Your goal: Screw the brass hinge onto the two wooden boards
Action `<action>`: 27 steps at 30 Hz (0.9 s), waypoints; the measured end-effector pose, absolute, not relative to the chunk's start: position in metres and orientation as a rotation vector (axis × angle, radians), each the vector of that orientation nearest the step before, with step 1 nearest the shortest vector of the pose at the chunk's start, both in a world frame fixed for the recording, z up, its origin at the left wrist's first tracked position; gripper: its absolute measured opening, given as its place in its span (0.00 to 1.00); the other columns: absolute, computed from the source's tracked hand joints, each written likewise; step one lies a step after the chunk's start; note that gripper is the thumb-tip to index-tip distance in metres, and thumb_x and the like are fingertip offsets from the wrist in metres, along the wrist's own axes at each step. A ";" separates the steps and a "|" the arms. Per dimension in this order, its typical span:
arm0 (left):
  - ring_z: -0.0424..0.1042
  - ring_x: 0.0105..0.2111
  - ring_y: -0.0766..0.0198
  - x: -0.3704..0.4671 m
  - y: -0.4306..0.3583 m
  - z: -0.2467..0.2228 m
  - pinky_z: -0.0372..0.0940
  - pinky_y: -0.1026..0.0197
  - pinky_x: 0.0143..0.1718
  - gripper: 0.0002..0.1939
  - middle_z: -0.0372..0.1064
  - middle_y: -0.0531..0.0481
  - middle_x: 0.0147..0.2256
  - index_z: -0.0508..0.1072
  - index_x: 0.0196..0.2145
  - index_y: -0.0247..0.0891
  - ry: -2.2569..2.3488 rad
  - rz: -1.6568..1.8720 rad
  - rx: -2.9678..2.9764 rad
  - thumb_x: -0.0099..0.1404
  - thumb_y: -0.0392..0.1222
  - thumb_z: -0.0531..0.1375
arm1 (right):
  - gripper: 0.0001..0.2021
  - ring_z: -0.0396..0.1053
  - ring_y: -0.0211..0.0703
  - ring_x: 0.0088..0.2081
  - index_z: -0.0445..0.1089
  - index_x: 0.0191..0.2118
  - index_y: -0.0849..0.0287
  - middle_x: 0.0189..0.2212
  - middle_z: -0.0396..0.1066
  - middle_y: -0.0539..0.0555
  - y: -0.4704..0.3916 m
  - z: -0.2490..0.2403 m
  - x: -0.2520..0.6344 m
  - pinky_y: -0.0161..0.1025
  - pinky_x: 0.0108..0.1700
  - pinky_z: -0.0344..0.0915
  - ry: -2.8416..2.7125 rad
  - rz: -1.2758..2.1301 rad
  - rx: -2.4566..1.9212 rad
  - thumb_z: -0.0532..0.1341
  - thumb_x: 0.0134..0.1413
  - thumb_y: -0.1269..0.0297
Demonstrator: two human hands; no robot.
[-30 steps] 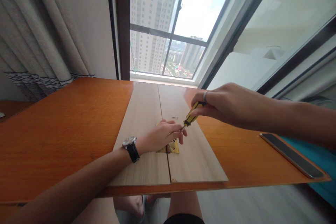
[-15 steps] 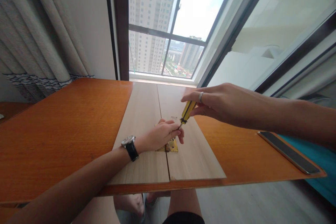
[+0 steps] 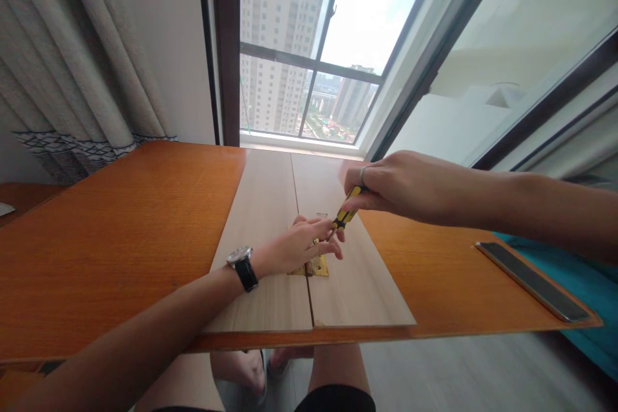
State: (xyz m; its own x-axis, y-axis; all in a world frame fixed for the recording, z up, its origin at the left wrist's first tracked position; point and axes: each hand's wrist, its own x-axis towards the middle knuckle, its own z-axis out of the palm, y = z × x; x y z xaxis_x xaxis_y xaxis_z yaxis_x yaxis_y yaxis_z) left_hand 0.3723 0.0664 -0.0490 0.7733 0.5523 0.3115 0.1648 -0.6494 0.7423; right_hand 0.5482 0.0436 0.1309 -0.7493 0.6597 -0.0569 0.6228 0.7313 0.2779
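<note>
My right hand, with a ring on one finger, is closed round the yellow and black handle of a screwdriver. The tool tilts down to the left, its shaft ending among the fingers of my left hand. That hand lies over a brass hinge with its fingers stretched out and apart, partly covering the metal. The hinge spans the seam between a left wooden board and a right wooden board. Whether a screw sits under the tip is hidden. A small screw lies just beyond my fingers.
Both pale boards rest on an orange-brown wooden table. A dark flat strip is at the table's right end. Beyond the far edge is a window; a grey curtain hangs at the left. My legs are below the near edge.
My right hand has turned on the screwdriver, and its fingers wrap the handle more closely. The fingers of my left hand have spread a little, showing more of the hinge.
</note>
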 end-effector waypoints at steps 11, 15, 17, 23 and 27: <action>0.72 0.51 0.61 0.375 0.065 -0.049 0.48 0.49 0.65 0.15 0.80 0.46 0.46 0.70 0.41 0.36 0.498 0.676 2.207 0.79 0.39 0.46 | 0.14 0.74 0.41 0.36 0.76 0.43 0.63 0.37 0.76 0.58 0.045 0.133 0.548 0.38 0.38 0.66 2.953 0.016 0.704 0.54 0.70 0.64; 0.70 0.54 0.60 0.374 0.064 -0.049 0.49 0.50 0.64 0.12 0.79 0.46 0.48 0.69 0.43 0.37 0.551 0.706 2.212 0.78 0.41 0.47 | 0.19 0.68 0.42 0.24 0.75 0.37 0.64 0.24 0.73 0.56 0.042 0.130 0.530 0.39 0.28 0.53 2.614 0.445 1.090 0.53 0.70 0.55; 0.71 0.53 0.60 0.374 0.064 -0.050 0.50 0.51 0.64 0.12 0.79 0.46 0.47 0.68 0.42 0.37 0.560 0.709 2.217 0.78 0.41 0.47 | 0.21 0.66 0.42 0.23 0.75 0.36 0.63 0.23 0.71 0.55 0.042 0.131 0.526 0.39 0.27 0.50 2.541 0.538 1.145 0.52 0.71 0.53; 0.74 0.45 0.64 0.377 0.069 -0.054 0.55 0.56 0.60 0.14 0.81 0.48 0.44 0.66 0.37 0.38 0.473 0.717 2.212 0.79 0.40 0.46 | 0.10 0.72 0.42 0.36 0.74 0.47 0.59 0.43 0.74 0.58 0.047 0.145 0.539 0.38 0.34 0.60 2.750 0.304 0.556 0.57 0.68 0.65; 0.73 0.47 0.63 0.377 0.068 -0.054 0.56 0.55 0.60 0.15 0.80 0.47 0.45 0.68 0.38 0.37 0.461 0.694 2.245 0.79 0.39 0.45 | 0.14 0.65 0.38 0.26 0.76 0.35 0.62 0.30 0.73 0.55 0.046 0.142 0.532 0.38 0.29 0.53 2.548 0.385 0.671 0.55 0.69 0.65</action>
